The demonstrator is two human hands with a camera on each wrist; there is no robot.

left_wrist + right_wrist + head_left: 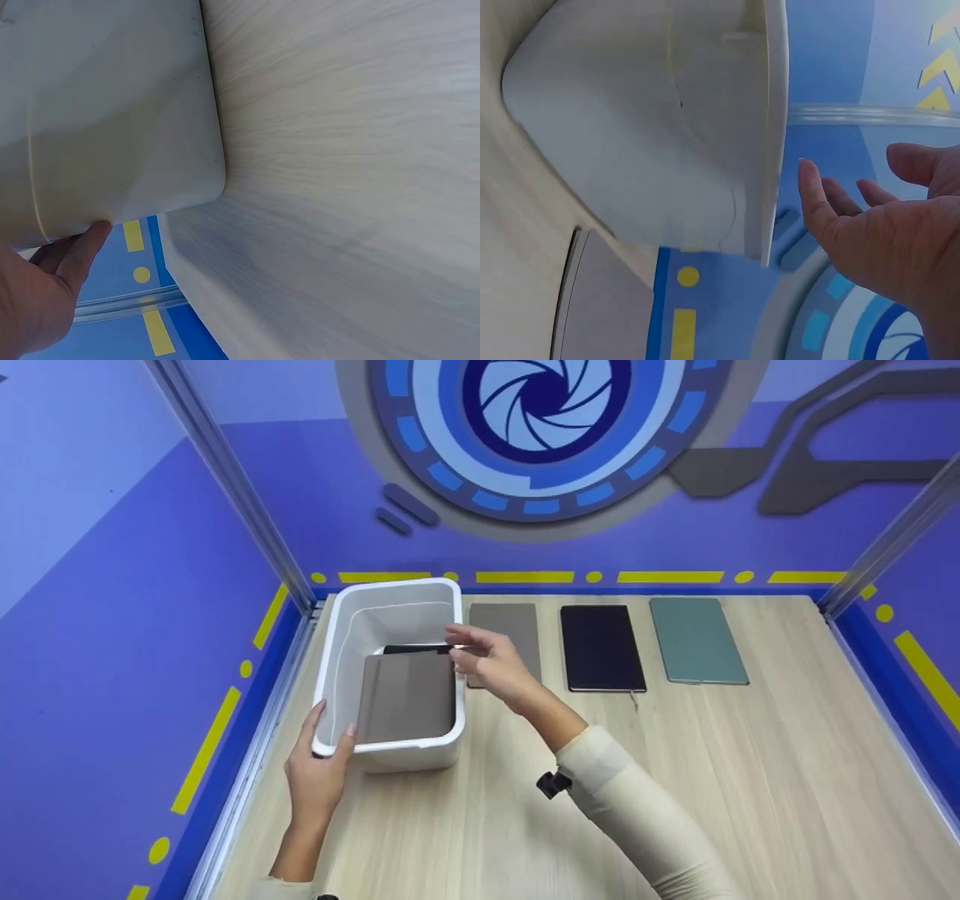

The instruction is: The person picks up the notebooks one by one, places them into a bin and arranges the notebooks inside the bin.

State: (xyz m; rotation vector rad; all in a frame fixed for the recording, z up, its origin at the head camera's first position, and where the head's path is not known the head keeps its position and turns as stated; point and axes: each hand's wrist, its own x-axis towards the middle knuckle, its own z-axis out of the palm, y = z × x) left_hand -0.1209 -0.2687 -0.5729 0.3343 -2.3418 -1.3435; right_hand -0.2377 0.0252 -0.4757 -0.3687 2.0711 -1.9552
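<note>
A white plastic bin (412, 759) stands at the left of the table with a taupe notebook (407, 697) lying inside it. Under that one, a black notebook (405, 649) shows only at its far edge. My left hand (319, 776) grips the bin's near left corner, thumb at the front rim and fingers along the outer side wall (112, 135). Over the bin's right rim hovers my right hand (491, 664), its fingers loosely extended and nothing held. In the right wrist view, this hand (892, 217) is apart from the rim (776, 135).
Right of the bin, a taupe notebook (506, 619), partly behind my right hand, lies in a row with a black notebook (602, 649) and a green notebook (699, 641). Metal posts (240, 487) and blue printed panels (300, 472) border the wooden table (750, 780).
</note>
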